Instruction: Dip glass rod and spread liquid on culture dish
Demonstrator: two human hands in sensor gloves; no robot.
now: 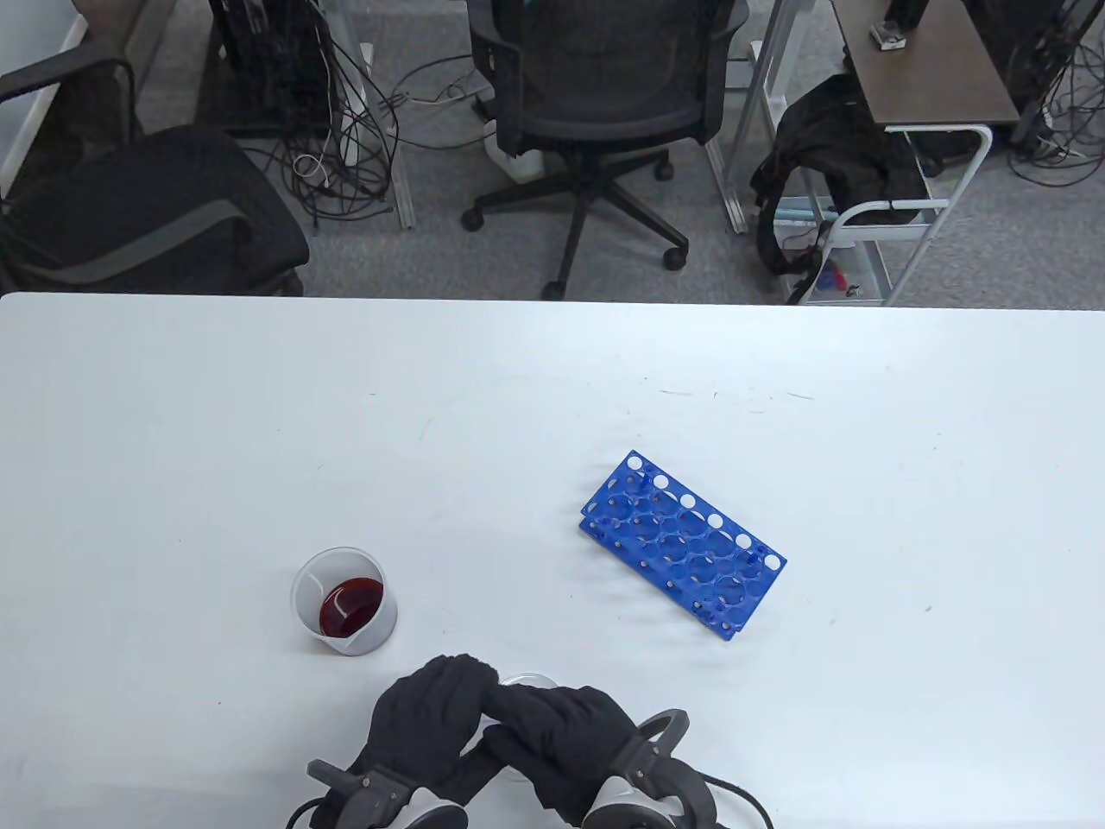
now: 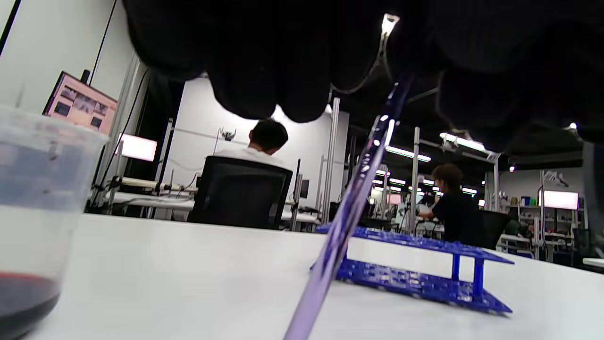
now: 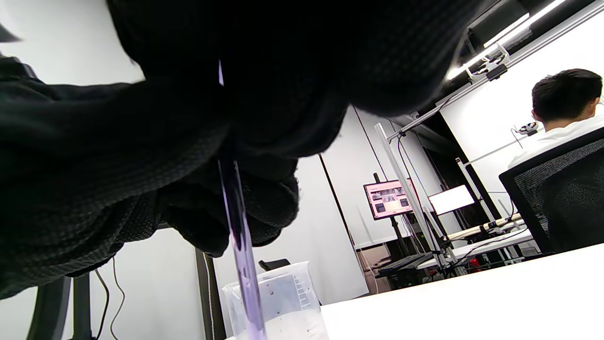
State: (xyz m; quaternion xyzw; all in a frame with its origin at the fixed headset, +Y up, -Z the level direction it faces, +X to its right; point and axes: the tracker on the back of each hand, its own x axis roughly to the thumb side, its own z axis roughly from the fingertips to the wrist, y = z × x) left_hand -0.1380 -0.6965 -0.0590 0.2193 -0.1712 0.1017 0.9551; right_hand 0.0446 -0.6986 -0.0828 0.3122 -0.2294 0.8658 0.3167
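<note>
– So, where's the glass rod (image 2: 351, 208)?
– Both hands, L (image 1: 427, 717) & R (image 1: 561, 743), curl round it, over the dish (image 1: 528, 681), near table's (image 1: 552, 414) front edge.
– And the red liquid?
– In the beaker (image 1: 345, 602), just left.

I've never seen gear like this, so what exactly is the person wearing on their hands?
The left hand and right hand wear thick black knit gloves. Each back carries a strapped grey-and-white tracker with a dark ring, and black cables trail from them toward the table's near edge.
</note>
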